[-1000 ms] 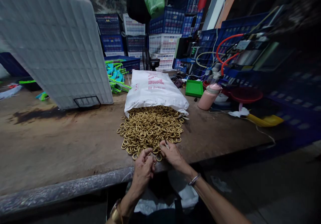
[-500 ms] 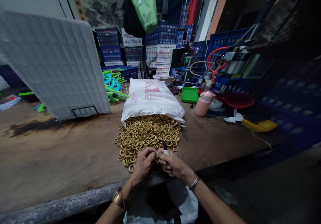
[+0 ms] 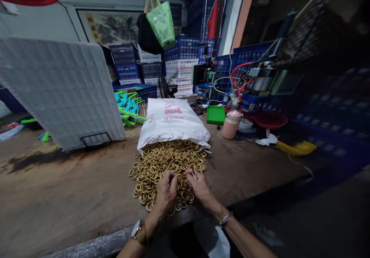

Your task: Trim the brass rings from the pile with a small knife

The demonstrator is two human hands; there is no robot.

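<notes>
A heap of brass-coloured rings (image 3: pixel 170 157) spills from the open mouth of a white printed sack (image 3: pixel 175 123) onto the worktable. Over the near part of the heap is my left hand (image 3: pixel 167 190), fingers curled and pressed together; whatever lies between them is hidden. My right hand (image 3: pixel 200 188) is closed around a small slim tool (image 3: pixel 194 174) with a dark tip and a pale body, mostly covered by the fingers. Its fingertips are close to the rings. A small gap separates the two hands.
A large pale ribbed panel (image 3: pixel 63 92) stands at the left, with green and blue plastic pieces (image 3: pixel 130 107) behind it. On the right are a green tray (image 3: pixel 216 114), a pink bottle (image 3: pixel 231 125), a red bowl (image 3: pixel 270 119) and a yellow scoop (image 3: pixel 297 147). The table's front edge runs below my hands.
My hands were together at the front of the heap; now they are apart and over the rings. The right hand still holds the slim tool. The view has tilted up slightly.
</notes>
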